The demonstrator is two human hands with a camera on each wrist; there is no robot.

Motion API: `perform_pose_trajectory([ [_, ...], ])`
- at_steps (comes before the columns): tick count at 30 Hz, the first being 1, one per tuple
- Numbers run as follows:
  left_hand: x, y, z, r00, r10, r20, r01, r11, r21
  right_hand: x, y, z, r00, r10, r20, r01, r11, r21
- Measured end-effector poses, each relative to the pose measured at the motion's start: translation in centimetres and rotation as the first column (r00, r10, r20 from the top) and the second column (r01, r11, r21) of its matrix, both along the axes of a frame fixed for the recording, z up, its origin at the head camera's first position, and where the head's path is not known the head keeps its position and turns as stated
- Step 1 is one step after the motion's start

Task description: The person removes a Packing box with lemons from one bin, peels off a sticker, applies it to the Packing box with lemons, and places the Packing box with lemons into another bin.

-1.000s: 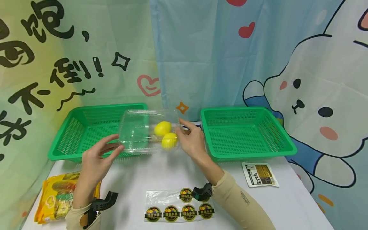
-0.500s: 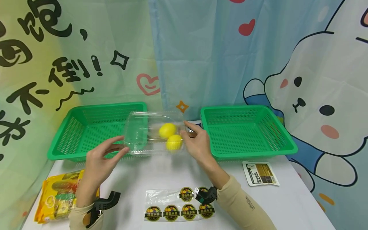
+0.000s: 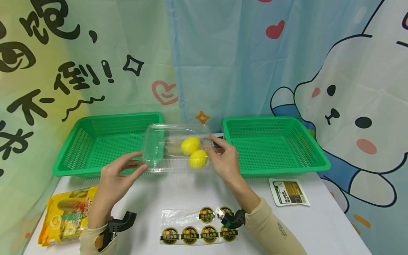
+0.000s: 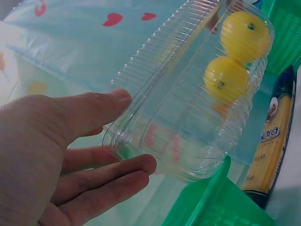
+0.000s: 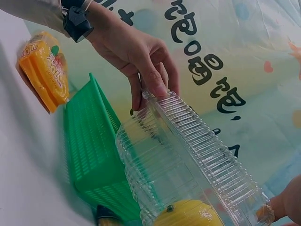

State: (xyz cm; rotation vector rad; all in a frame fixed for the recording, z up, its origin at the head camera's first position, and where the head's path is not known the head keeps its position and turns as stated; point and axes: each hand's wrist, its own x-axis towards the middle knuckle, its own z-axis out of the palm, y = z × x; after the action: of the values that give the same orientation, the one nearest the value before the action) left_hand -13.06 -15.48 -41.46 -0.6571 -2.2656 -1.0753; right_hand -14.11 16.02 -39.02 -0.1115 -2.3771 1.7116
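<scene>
Both hands hold a clear plastic clamshell box [image 3: 172,164] above the table, between the two green baskets. Two lemons [image 3: 191,145] lie inside at its right end; in the left wrist view these lemons [image 4: 226,78] show through the ribbed wall. My left hand [image 3: 119,177] pinches the left end, thumb on the rim and fingers beneath, and the left wrist view shows this thumb and fingers [image 4: 117,174] closely. At the right end my right hand [image 3: 224,161] grips the box. Only part of that right hand [image 5: 288,200] enters the right wrist view.
Green baskets stand at back left [image 3: 68,156] and back right [image 3: 277,173]. A yellow food bag [image 3: 68,216] lies front left, a sheet of round stickers [image 3: 199,228] front middle, a small white-and-brown packet [image 3: 289,192] right. A long yellow-and-blue packet [image 4: 270,141] lies between the baskets.
Both hands have carried the clear box with the lemons a little to the right, away from the left basket. The grip of each hand looks the same.
</scene>
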Motion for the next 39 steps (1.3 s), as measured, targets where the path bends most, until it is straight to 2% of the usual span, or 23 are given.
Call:
perform_pose_trajectory([
  [9, -0.2, 0.5, 0.1, 0.999, -0.035, -0.032, 0.034, 0.999, -0.010, 0.4, 0.8, -0.1, 1.000, -0.010, -0.019, 0.010, 1.000, -0.023],
  [19, -0.1, 1.0, 0.1, 0.999, -0.042, -0.023, 0.041, 0.999, -0.024, 0.8, 1.5, -0.2, 1.000, -0.005, -0.025, 0.005, 1.000, -0.010],
  [26, -0.2, 1.5, 0.1, 0.997, -0.076, -0.018, 0.076, 0.997, -0.019, 1.2, 2.1, -0.4, 1.000, -0.003, -0.004, 0.003, 0.999, -0.043],
  [39, 0.2, 2.0, 0.0, 0.996, -0.090, 0.008, 0.090, 0.994, -0.054, 1.9, 3.1, -0.7, 0.999, 0.005, 0.040, -0.002, 0.997, -0.077],
])
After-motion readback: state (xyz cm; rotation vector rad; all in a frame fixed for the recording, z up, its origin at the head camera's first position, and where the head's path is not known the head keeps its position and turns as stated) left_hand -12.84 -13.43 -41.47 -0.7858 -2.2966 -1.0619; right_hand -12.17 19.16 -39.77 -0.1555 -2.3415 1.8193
